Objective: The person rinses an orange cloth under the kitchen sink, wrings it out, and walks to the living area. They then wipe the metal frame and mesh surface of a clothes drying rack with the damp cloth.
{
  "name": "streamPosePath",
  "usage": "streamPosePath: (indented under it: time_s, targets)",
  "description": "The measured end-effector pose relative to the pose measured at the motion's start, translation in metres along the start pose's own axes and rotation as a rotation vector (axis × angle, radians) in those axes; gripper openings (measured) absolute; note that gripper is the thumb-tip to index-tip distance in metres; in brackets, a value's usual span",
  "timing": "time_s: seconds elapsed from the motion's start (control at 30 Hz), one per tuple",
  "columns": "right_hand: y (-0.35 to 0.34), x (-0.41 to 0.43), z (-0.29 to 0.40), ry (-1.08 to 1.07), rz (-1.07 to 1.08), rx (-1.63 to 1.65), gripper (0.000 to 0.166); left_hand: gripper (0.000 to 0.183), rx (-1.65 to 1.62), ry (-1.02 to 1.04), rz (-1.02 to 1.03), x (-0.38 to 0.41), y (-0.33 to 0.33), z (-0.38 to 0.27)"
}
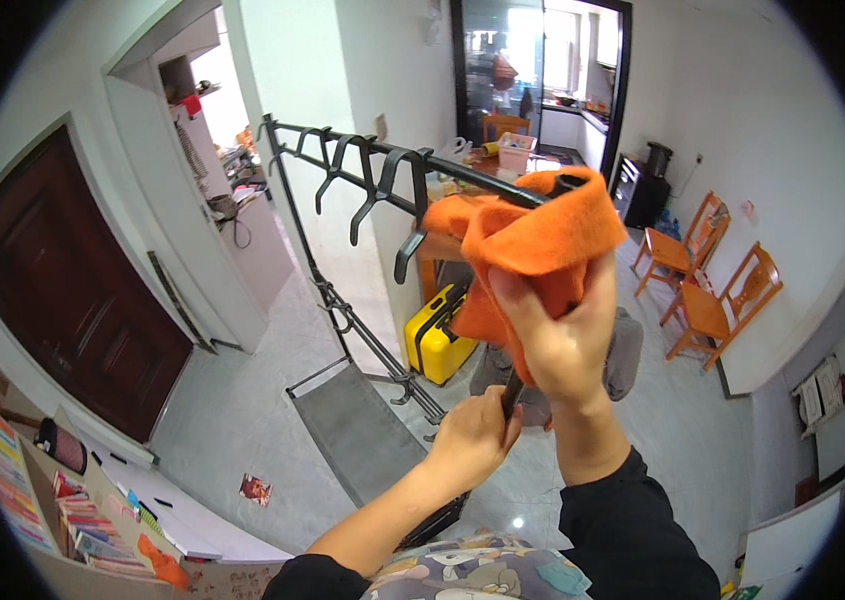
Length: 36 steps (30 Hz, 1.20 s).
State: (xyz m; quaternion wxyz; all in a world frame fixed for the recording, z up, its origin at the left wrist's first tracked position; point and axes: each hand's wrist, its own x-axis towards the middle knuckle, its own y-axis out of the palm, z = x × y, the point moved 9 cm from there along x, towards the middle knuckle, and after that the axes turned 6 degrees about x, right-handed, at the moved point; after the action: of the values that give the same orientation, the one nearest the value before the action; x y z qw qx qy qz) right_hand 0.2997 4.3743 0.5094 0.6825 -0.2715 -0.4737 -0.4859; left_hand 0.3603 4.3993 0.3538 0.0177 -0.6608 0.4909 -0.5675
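Observation:
An orange cloth (542, 225) is wrapped around the near top corner of a black metal coat rack (479, 176). My right hand (569, 322) grips the cloth against the rack's post, thumb to the left. Lower down, my left hand (475, 439) is closed around the same upright post (514, 390). Several black hooks (366, 176) hang over the top bar just left of the cloth. Below, a grey fabric shelf (362, 427) spans the rack's base. The post's top end pokes up through the cloth's loop.
A yellow suitcase (434, 345) stands behind the rack by the wall. Two wooden chairs (722, 315) line the right wall. At lower left is a bookshelf (40, 480) with books and another orange cloth (161, 562). A leaflet (256, 489) lies on the tiled floor.

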Motion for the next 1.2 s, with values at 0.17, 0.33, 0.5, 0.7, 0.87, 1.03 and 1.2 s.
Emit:
streamPosePath:
  time_s: [0.17, 0.33, 0.5, 0.7, 0.87, 1.03, 1.2]
  targets:
    - [0.029, -0.019, -0.034, 0.158, 0.117, 0.354, 0.036, 0.021, -0.053, -0.184, 0.113, -0.021, -0.017, 0.008]
    - [0.084, -0.021, -0.04, 0.146, 0.29, 0.479, 0.03, 0.021, -0.094, -0.299, 0.072, -0.061, -0.051, 0.01]
    - [0.118, -0.026, -0.015, 0.026, 0.382, 0.43, 0.025, 0.027, -0.147, -0.233, -0.004, -0.1, -0.094, 0.005]
    - [0.202, -0.051, 0.048, -0.402, 0.297, 0.329, 0.025, 0.049, -0.097, -0.303, -0.237, -0.197, -0.185, 0.043]
    - [0.274, -0.073, 0.104, -0.649, 0.241, 0.008, 0.025, 0.066, -0.01, -0.351, -0.355, -0.248, -0.275, 0.088]
    - [0.373, -0.089, 0.112, -0.593, 0.254, -0.16, 0.021, 0.063, -0.12, -0.412, -0.549, -0.297, -0.341, 0.153]
    - [0.451, -0.089, 0.106, -0.602, 0.249, -0.322, 0.032, 0.061, -0.211, -0.484, -0.57, -0.312, -0.388, 0.212]
